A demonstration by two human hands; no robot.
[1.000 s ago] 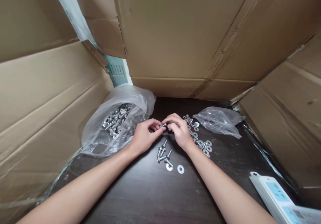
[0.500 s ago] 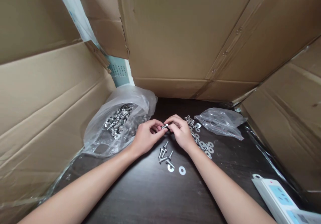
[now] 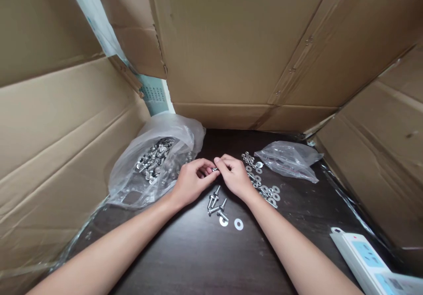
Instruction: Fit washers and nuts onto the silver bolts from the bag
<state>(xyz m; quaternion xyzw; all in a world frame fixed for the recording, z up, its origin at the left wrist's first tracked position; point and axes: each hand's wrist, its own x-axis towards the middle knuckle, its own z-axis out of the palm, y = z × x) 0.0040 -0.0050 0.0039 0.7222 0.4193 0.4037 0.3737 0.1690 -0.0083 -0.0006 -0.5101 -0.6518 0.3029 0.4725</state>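
In the head view, the left hand [image 3: 191, 178] has its grip closed on a bolt [image 3: 214, 169], held mid-view above the tabletop [image 3: 185, 255]. The right hand [image 3: 234, 177] meets it, grip nearly closed; whether it holds the bolt, I cannot tell. From the hands, loose bolts [image 3: 213, 201] lie at 6 o'clock beside 2 washers [image 3: 238, 224], spread hardware [image 3: 264, 190] at 4, a filled bag [image 3: 119, 178] at 9, a limp bag [image 3: 291, 156] at 3.

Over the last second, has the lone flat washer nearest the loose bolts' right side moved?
No: against the power strip, the washer shows no visible shift in any direction.
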